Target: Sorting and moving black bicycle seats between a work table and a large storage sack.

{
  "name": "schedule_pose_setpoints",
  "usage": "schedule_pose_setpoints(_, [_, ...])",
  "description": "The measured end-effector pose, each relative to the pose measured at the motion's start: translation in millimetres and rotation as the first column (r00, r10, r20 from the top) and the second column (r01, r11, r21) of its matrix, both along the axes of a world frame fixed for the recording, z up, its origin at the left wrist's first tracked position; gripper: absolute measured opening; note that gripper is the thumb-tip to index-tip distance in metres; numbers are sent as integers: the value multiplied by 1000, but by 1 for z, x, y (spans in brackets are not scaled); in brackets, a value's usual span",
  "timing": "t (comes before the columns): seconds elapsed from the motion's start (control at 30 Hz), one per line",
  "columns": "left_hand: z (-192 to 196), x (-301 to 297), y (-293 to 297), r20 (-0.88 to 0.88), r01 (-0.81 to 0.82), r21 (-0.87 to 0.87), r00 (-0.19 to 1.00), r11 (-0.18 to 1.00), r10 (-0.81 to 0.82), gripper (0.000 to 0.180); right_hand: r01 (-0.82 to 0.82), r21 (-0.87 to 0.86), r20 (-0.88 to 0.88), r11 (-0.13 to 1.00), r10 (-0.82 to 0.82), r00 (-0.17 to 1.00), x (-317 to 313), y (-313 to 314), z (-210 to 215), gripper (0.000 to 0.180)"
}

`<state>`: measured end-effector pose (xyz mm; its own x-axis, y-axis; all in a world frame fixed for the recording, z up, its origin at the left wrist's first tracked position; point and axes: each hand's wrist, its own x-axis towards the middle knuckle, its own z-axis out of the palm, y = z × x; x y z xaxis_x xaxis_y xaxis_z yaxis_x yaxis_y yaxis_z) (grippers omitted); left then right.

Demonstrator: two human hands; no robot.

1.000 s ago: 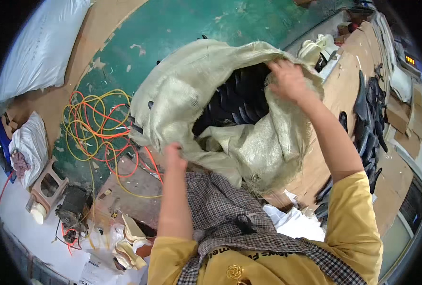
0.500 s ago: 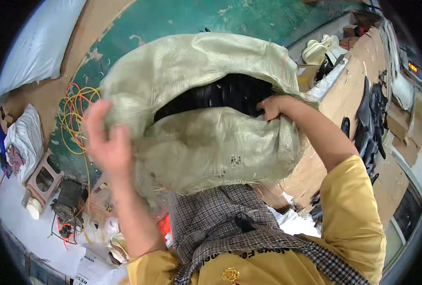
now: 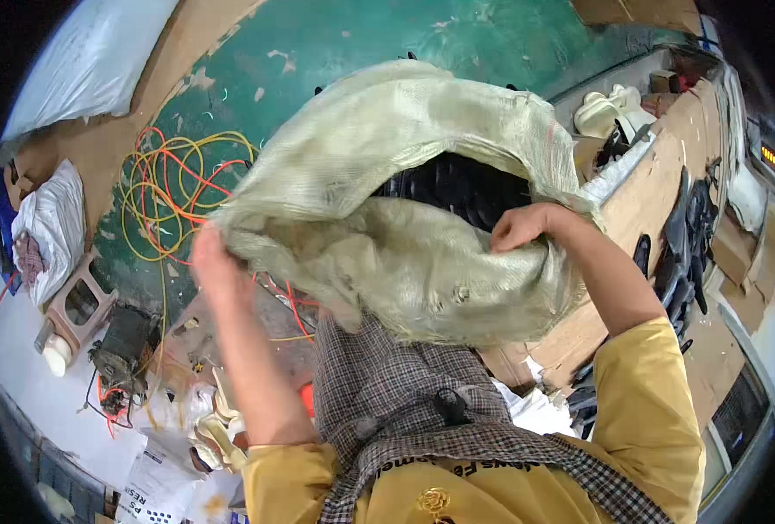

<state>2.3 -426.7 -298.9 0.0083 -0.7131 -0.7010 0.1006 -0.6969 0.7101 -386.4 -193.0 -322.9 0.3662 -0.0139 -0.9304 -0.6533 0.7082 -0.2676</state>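
Note:
A large pale green woven sack point(image 3: 352, 131) stands in front of me, its mouth gaping toward me. Black, shiny pieces point(image 3: 457, 188) show inside it; their exact kind is hard to make out. At the sack's left corner my left hand point(image 3: 215, 258), somewhat blurred, is closed on the gathered edge. My right hand point(image 3: 527, 225) pinches the near rim of the mouth on the right, knuckles up. Between the hands the near side of the sack sags in folds over my checked apron point(image 3: 396, 375).
Tangled orange and yellow cords point(image 3: 173, 196) lie on the worn green floor point(image 3: 352, 39) at left. A bench point(image 3: 614, 288) at right bears black sole-shaped pieces point(image 3: 680, 236). White shoe-like pieces point(image 3: 610, 109) sit beyond it. A dark motor-like machine point(image 3: 125, 345) stands at lower left.
My left hand has gone from open and raised beside the sack to closed on its left edge. The sack's mouth has shifted right and its near side has slackened.

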Motion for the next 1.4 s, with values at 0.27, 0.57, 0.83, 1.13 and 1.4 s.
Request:
schedule_pose_setpoints(0.27, [36,204,-89,230,-320,-64,917,945,326,24,488,-653,96,579,-576,812,123,-20,-27,65])
schedule_pose_setpoints(0.57, [-2,-53,19,-123,801,-399,436,447,-891,25,45,-324,197,945,21,980,323,-28,-85,37])
schedule_pose_setpoints(0.83, [-131,-14,42,690,909,197,-394,-367,-607,37,17,-903,-291,430,-638,713,247,-68,-101,28])
schedule_pose_setpoints(1.13, [-127,20,37,454,930,334,-303,-156,-838,42,-139,-437,-10,888,149,989,333,2,-93,27])
schedule_pose_setpoints(1.4, [-177,42,85,837,936,107,97,335,-538,35,353,-793,-277,496,-811,516,305,-24,-129,14])
